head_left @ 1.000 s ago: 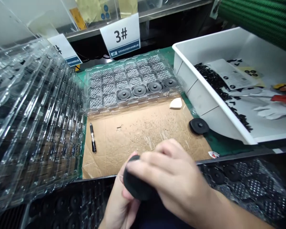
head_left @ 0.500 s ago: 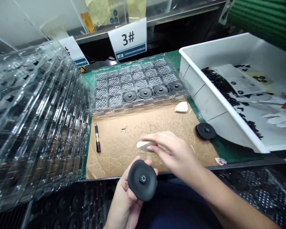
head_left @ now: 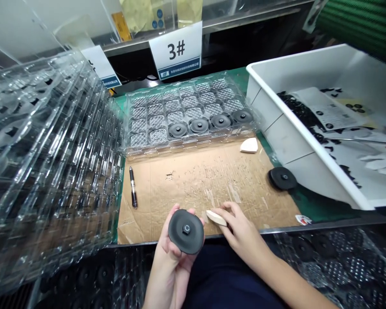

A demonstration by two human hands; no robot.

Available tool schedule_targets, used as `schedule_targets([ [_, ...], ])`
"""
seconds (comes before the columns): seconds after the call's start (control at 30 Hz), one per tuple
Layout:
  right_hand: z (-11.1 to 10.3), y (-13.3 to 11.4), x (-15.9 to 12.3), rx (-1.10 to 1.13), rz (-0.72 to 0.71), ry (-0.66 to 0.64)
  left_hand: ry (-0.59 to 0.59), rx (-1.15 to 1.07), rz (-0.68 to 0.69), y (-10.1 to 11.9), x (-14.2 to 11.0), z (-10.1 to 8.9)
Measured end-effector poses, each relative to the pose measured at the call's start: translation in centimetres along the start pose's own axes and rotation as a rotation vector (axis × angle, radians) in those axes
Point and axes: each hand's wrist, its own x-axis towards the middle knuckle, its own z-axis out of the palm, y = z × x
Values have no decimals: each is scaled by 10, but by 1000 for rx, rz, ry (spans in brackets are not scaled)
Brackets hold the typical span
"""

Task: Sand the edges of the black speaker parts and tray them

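My left hand [head_left: 176,253] grips a round black rubber-like disc [head_left: 193,238] by its edge, its raised centre with a small hex-shaped hub facing up. To the right, my right hand [head_left: 241,234] pinches a white wedge-shaped sponge [head_left: 216,217] between thumb and fingers, low over the cardboard's front edge. The sponge is apart from the disc. A second white wedge [head_left: 249,145] lies on the cardboard sheet [head_left: 161,201] below the tray. Another black disc [head_left: 282,178] rests at the cardboard's right edge.
A clear plastic tray [head_left: 141,151] holds several black discs in its front row. Stacked clear trays [head_left: 67,171] rise on the left, beside a pen [head_left: 133,187]. A white bin [head_left: 321,169] with small black parts, a red-handled tool and a glove stands right.
My right hand has moved down towards me with the sponge, now turned. The disc in my left hand has shifted slightly up and left.
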Motion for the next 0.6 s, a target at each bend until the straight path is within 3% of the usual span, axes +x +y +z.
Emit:
schedule_targets([
  [0.07,-8,-9,9,17,-19,18,15,9,1,-2,2,0],
  [0.17,-25,-42,19,86,-79,68,43,39,12,-5,1,2],
  [0.27,-38,-86,16,181,-365,136,50,78,3,-7,-5,4],
  [0.33,-43,-107,11,195,-505,63,82,100,15,-5,-8,5],
  [0.43,-46,-119,10,162,-487,-173,165,144,58,-3,-10,8],
  [0.47,-46,-120,11,143,-480,-163,160,165,53,-3,-10,10],
  [0.6,-46,-115,10,144,-580,131,40,182,-1,-1,-12,18],
])
